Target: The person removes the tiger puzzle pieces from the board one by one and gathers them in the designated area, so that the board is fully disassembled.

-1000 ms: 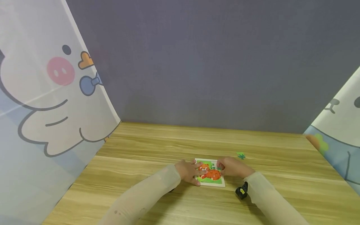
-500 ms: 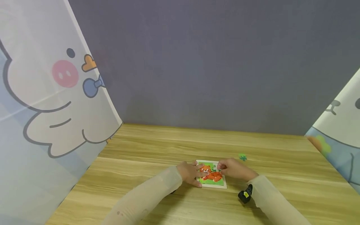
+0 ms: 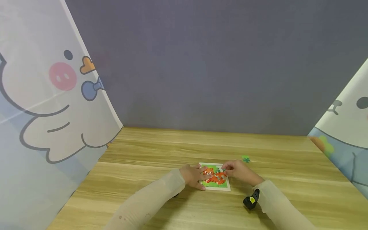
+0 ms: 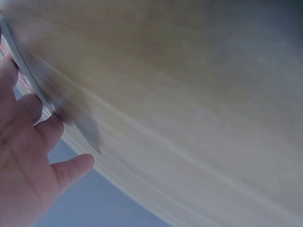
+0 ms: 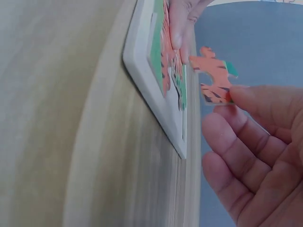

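Observation:
A white-framed jigsaw puzzle (image 3: 215,184) with an orange tiger on green lies on the table. My left hand (image 3: 193,176) is spread flat over its left side, fingers straight across the picture; in the left wrist view its fingertips rest at the frame's edge. Between thumb and forefinger my right hand (image 5: 265,137) pinches an orange puzzle piece (image 5: 215,75) with black stripes and a green corner. That piece is held up off the board, close over its right side. A pale gap shows at the board's upper right, partly behind the right fingers.
Another puzzle piece (image 3: 245,158), green, lies on the wooden table (image 3: 161,145) beyond the right hand. A grey partition (image 3: 201,70) stands along the table's back edge. Printed cartoon panels (image 3: 60,105) flank the left and right sides.
My right hand has lifted slightly off the board, and the orange piece pinched in it now shows over the puzzle's right side. The left hand stays spread on the puzzle.

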`<state>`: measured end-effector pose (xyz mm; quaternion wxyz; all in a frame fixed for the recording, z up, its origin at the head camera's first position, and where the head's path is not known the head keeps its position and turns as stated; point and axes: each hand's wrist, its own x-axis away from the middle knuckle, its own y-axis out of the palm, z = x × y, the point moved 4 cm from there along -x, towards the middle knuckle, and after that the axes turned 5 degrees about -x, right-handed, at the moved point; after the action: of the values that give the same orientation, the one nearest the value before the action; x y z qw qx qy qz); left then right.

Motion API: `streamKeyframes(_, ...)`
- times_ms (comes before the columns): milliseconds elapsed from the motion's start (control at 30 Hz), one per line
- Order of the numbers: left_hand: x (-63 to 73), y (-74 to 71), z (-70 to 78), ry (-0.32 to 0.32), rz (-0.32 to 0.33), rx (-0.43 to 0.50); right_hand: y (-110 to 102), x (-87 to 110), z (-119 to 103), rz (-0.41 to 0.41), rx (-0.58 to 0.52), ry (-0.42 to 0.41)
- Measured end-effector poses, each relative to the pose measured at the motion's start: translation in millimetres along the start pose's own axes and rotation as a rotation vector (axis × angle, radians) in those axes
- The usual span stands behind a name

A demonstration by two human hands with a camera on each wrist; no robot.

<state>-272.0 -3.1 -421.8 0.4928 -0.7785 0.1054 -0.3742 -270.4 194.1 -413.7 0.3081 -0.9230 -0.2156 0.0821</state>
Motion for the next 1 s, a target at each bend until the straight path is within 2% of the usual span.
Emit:
streamKeyframes(200,1.4,0.1,-2.8,-0.003,-0.007,0.003,-7,2.1,4,0.046,-0.04,0.057)
streamKeyframes(467,0.3,1.1,-1.6,0.004,0.003,0.013,-14,8.1,8,0.076,-0.038,0.049)
streamKeyframes(733,-0.6,0.4,-1.4,0.0,0.011,0.002,-22,13.6,15,0.073,-0.1,0.073)
streamKeyframes(1000,1.2,-1.9,-1.5,0.002,0.019,0.02,-35,17.4,22,0.101,-0.058,0.086)
